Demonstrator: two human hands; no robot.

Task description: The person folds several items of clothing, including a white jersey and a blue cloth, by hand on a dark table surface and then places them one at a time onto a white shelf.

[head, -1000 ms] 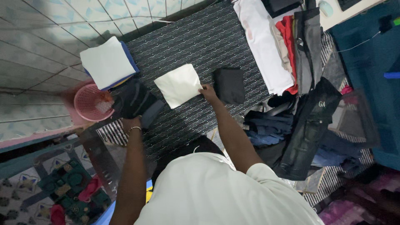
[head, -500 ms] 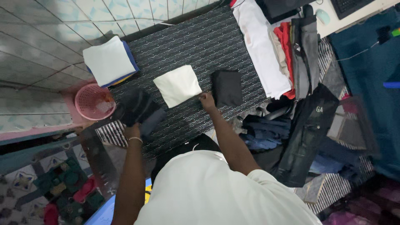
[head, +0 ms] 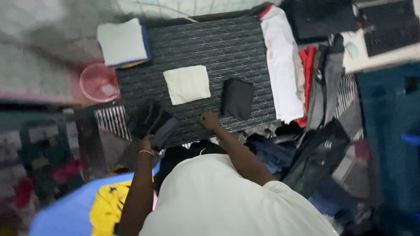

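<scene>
Head view, looking down, going left to right: pink basket (head: 99,81) at the far left by the dark patterned mat (head: 197,39), with a folded white and blue stack (head: 122,43) on the mat's top corner. Then left hand (head: 146,142), fingers wrapped around a folded dark cloth (head: 151,122) at the mat's near edge, a folded cream cloth (head: 187,84) lying flat in the middle, and right hand (head: 209,121) resting on the mat just below it, fingers curled, too blurry to tell how tight. Last, a small folded black cloth (head: 238,98) just right of that hand, then a long white cloth (head: 280,65) and a dark jumble of clothes (head: 306,148).
</scene>
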